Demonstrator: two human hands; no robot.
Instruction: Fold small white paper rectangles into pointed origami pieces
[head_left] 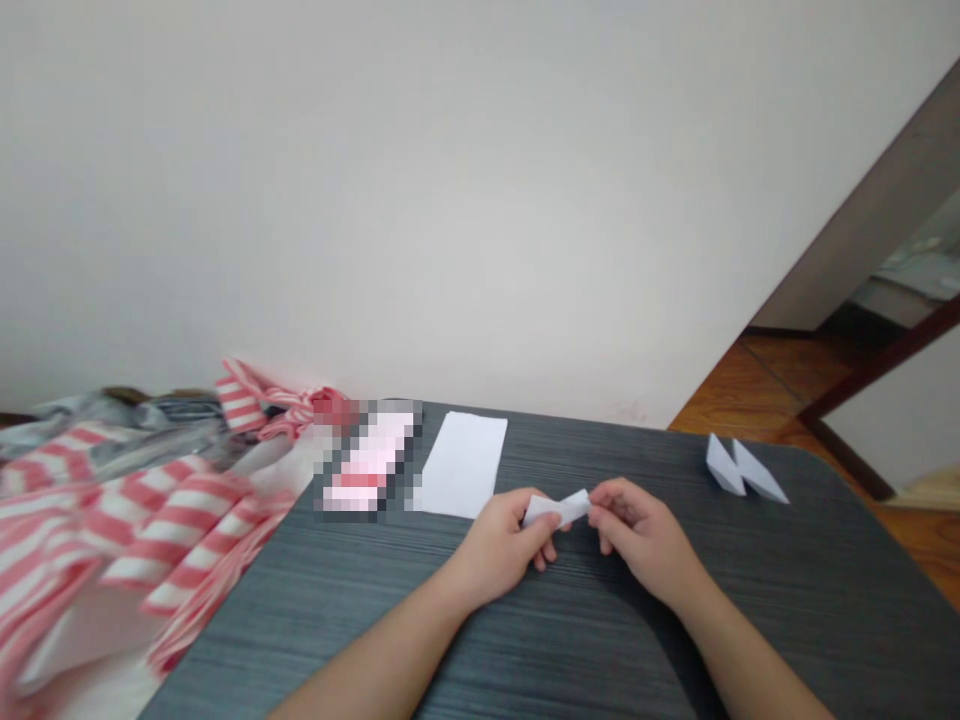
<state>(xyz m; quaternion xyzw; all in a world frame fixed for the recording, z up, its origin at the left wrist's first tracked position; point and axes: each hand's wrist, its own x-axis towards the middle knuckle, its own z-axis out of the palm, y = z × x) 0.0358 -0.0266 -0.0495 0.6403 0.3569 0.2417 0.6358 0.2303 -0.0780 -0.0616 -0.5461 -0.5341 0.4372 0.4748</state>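
A small folded strip of white paper (pixel 559 510) is held above the dark table between my two hands. My left hand (pixel 510 545) grips its left end, thumb on top and fingers beneath. At its right end, the thumb and forefinger of my right hand (pixel 637 535) pinch the tip. The strip dips in the middle, with its right part angled upward. A stack of flat white paper sheets (pixel 465 463) lies just beyond my left hand. Off to the right stand two pointed folded paper pieces (pixel 739 468), side by side.
The dark wood-grain table (pixel 360 620) ends at a pale wall (pixel 480 220) behind. Left of the sheets lies a blurred-out pink and white item (pixel 371 460). Red-and-white striped cloth (pixel 165 520) is heaped beside the table's left edge. Wooden floor (pixel 742 385) shows at the right.
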